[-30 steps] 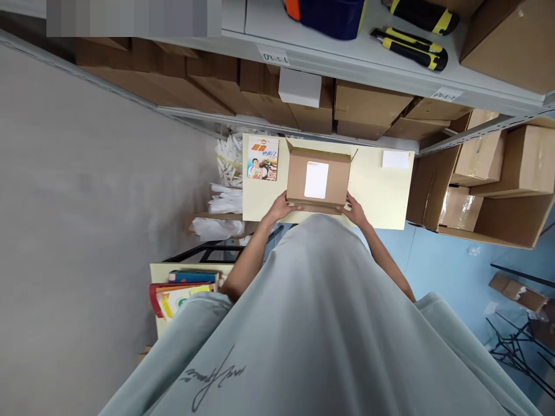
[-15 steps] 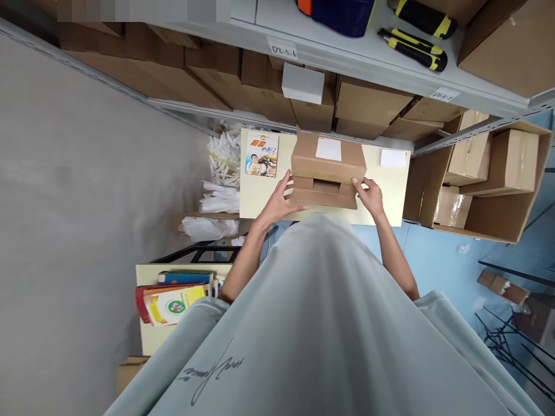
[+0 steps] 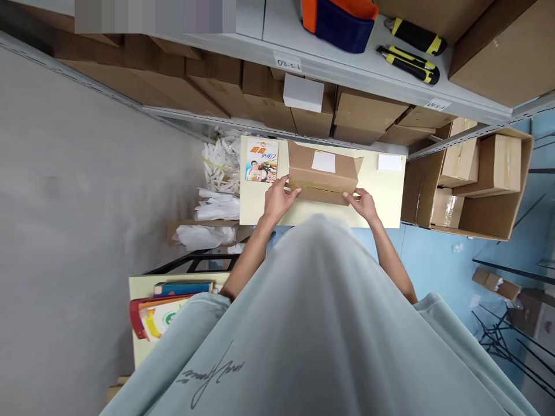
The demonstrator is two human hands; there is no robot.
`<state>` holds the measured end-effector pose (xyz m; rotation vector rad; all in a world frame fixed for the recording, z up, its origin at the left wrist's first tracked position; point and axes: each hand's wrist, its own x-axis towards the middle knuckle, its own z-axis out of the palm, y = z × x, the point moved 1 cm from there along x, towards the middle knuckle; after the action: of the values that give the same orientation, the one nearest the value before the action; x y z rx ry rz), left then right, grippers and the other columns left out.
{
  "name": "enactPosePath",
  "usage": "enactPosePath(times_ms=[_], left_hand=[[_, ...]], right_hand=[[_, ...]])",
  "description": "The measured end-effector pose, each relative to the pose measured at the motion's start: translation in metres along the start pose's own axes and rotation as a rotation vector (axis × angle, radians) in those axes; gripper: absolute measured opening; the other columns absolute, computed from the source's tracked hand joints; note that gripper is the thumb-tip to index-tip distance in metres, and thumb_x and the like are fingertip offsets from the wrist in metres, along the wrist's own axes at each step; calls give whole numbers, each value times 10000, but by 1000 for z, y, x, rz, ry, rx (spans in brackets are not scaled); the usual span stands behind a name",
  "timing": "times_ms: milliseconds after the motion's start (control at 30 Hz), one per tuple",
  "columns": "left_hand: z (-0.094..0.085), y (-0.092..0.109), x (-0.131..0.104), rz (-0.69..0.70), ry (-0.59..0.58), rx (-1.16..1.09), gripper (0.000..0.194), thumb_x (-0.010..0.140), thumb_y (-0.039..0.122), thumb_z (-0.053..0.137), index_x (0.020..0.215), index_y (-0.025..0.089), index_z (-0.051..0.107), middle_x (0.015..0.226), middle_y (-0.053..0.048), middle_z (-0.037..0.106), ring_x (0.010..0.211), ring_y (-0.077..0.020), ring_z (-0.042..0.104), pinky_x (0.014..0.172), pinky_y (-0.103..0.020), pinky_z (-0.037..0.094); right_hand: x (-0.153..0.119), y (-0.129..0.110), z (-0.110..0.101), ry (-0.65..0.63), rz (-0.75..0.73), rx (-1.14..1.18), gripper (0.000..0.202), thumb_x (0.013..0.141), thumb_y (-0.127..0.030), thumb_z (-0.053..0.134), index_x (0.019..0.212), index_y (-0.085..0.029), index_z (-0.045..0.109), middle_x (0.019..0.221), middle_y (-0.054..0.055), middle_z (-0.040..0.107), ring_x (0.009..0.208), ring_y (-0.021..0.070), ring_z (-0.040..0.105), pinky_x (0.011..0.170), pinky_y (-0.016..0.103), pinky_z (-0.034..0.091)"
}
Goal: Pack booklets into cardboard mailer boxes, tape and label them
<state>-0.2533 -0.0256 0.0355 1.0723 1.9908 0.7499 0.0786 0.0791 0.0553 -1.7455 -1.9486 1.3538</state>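
In the head view, with the magazine (image 3: 262, 160) as landmark, the brown carton (image 3: 323, 178) sits on the tabletop (image 3: 381, 196) just to its right, label (image 3: 324, 162) facing up. The left hand (image 3: 277, 202), just nearer the wearer than the magazine, has its fingers clamped on the carton's near left corner, thumb in front. The right hand (image 3: 364, 203), farther right of the magazine, pinches the near right corner, thumb on the front flap (image 3: 323, 197).

Working that flap well likely calls for matched pressure from both thumbs, so the cardboard bends along its crease without skewing. Fingers behind the corners should brace the sides, clear of the fold.
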Motion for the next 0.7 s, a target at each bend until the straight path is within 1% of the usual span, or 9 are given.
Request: enactPosePath(times_ms=[100,200,233,300,400,467,500,600,700], left_hand=[[0,-2,3,9,-6,-62,542,940,444,873,1423,218,774,1304,-123,768,1002,-311,794,1115,-442,607],[4,-2,3,7,51,-190,488,961,509,837,1358,225,811,1348,-124,783,1185,-337,781,1132,-432,611],[6,-2,3,-7,83,-210,457,968,498,824,1334,225,827,1327,-119,803,1189,-341,781,1135,-443,609],[13,-3,3,-57,148,-198,389,967,434,795,1282,215,860,1215,-109,848,1102,-344,793,1128,-479,603],[25,-4,6,-134,190,-213,390,927,359,733,1235,173,881,1054,-108,870,1001,-346,806,1087,-498,611],[34,-6,10,-146,173,-316,419,896,366,697,1212,155,873,1080,-116,874,1069,-350,815,1076,-483,625],[37,-8,12,-150,155,-389,429,891,385,680,1203,156,864,1122,-118,874,1124,-348,815,1081,-473,631],[44,-20,20,-228,80,-621,469,944,497,580,1189,170,811,1201,-130,861,1201,-315,817,1060,-449,662],[44,-35,26,-286,-13,-717,490,977,592,531,1160,193,750,1157,-140,854,1144,-284,831,968,-417,688]], right_hand=[[-3,-8,-1,40,-38,-73,741,963,-932,638,1110,-237,848,1171,147,810,1031,340,834,1018,485,681],[-4,-14,-1,100,-61,-83,690,1002,-873,633,1118,-227,847,1262,164,805,947,318,813,1036,516,673],[-3,-16,1,130,-65,-57,674,1003,-851,641,1160,-228,845,1326,167,796,947,314,809,1048,528,673],[-3,-17,7,195,-71,48,678,986,-822,663,1280,-232,821,1446,166,762,1058,325,814,1097,535,671],[-1,-14,23,179,-37,245,876,916,-833,734,1551,-233,662,1595,179,677,1301,335,782,1186,513,649],[-2,-9,34,112,22,331,1036,891,-877,737,1663,-224,513,1635,211,644,1353,340,765,1203,522,638],[-2,-6,38,99,48,357,1061,903,-904,700,1680,-219,467,1639,225,640,1360,345,760,1206,538,634],[-5,3,45,138,55,397,1015,965,-946,551,1670,-225,436,1703,244,580,1420,353,726,1240,564,604],[-6,15,48,92,-14,385,1055,938,-955,591,1714,-269,390,1842,225,398,1531,340,651,1280,539,574]])
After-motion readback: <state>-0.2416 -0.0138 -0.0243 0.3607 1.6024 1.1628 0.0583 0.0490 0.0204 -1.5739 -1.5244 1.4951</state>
